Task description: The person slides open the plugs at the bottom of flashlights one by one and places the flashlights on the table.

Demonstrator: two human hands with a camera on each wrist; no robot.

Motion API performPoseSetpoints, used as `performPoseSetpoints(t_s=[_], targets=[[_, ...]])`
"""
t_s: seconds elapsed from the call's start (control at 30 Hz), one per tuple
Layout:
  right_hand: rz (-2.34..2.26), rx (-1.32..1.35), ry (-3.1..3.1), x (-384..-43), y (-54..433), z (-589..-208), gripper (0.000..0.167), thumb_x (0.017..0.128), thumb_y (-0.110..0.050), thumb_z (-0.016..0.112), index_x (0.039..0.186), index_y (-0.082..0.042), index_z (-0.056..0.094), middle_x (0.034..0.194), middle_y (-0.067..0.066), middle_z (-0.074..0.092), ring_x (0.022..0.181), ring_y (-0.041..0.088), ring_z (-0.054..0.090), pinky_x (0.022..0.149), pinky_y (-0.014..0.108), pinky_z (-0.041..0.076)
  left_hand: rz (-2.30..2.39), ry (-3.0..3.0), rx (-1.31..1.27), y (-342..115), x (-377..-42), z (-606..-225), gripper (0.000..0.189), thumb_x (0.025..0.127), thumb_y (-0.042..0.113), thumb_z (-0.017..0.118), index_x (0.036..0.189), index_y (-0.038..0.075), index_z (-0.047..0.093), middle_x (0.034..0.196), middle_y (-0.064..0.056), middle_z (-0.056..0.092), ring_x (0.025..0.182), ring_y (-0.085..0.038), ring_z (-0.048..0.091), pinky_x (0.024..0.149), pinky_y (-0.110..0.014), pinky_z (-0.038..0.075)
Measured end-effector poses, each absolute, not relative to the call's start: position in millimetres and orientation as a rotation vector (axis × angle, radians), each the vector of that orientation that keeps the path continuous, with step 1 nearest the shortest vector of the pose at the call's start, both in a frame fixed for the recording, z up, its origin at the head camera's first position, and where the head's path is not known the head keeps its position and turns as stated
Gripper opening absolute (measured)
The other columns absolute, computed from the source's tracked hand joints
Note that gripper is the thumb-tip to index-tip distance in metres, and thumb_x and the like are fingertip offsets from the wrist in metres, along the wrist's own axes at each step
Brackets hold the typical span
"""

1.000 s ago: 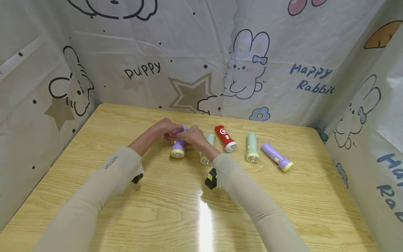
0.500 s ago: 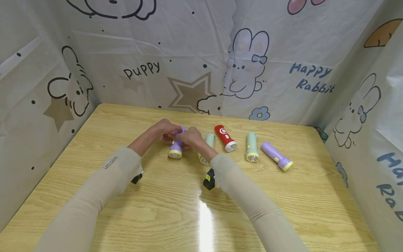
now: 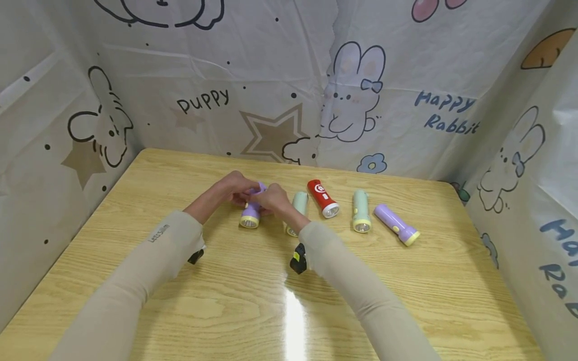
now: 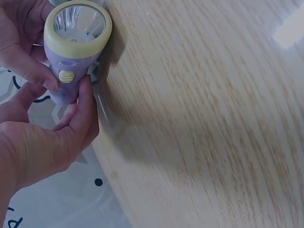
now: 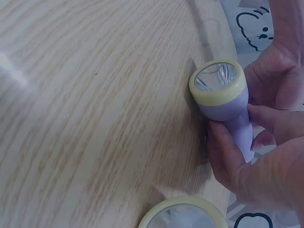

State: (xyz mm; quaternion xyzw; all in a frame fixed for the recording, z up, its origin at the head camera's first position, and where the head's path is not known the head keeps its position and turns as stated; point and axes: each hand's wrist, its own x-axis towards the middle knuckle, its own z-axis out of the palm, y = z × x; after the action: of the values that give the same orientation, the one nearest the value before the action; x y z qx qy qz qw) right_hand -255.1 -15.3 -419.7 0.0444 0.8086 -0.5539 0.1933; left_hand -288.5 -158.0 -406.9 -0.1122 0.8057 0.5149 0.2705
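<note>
Purple torch [image 3: 251, 211], left of the red torch [image 3: 321, 196]: left hand [image 4: 47, 147] and right hand [image 5: 266, 166] both clamped on its body. Uneven release could roll it into the green torch [image 3: 300, 201] between.

Left green flashlight [image 3: 300, 201] crowds right hand [image 3: 274, 198]; front tabletop [image 3: 226, 296] passable.

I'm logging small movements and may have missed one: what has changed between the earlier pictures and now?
The held flashlight has shifted slightly left in the head view, and the right hand with it. Nothing was let go: that hand and the left hand both hold it. The red flashlight, two green flashlights and other purple flashlight stayed put.
</note>
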Motion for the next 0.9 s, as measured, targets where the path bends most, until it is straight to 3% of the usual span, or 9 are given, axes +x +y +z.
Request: performPoseSetpoints(t_s=[0.2, 0.43, 0.9], targets=[[-1.553, 0.127, 2.279, -255.0, -16.1, -421.7, 0.045, 0.087, -0.011, 0.079, 0.117, 0.012, 0.056, 0.107, 0.018, 0.062, 0.086, 0.028, 0.069, 0.068, 0.03, 0.061, 1.378, 2.18, -0.308, -157.9, -290.6, -409.8, 0.032, 0.093, 0.017, 0.067, 0.111, -0.008, 0.058, 0.082, -0.007, 0.057, 0.058, -0.012, 0.06, 0.067, -0.028, 0.06], [-1.544, 0.153, 2.286, -256.2, -17.6, -421.7, 0.043, 0.087, -0.012, 0.079, 0.116, 0.01, 0.057, 0.103, 0.015, 0.061, 0.084, 0.025, 0.068, 0.075, 0.034, 0.061, 1.366, 2.192, -0.317, -158.4, -293.3, -410.8, 0.033, 0.093, 0.017, 0.067, 0.112, -0.008, 0.057, 0.087, -0.009, 0.056, 0.059, -0.013, 0.061, 0.065, -0.027, 0.06], [-1.555, 0.141, 2.293, -254.8, -17.4, -423.3, 0.044, 0.088, -0.014, 0.079, 0.116, 0.012, 0.057, 0.103, 0.019, 0.063, 0.082, 0.028, 0.071, 0.075, 0.034, 0.061, 1.347, 2.214, -0.322, -157.1, -292.2, -411.3, 0.031, 0.094, 0.016, 0.067, 0.111, -0.008, 0.057, 0.089, -0.009, 0.055, 0.06, -0.012, 0.061, 0.071, -0.029, 0.061]])
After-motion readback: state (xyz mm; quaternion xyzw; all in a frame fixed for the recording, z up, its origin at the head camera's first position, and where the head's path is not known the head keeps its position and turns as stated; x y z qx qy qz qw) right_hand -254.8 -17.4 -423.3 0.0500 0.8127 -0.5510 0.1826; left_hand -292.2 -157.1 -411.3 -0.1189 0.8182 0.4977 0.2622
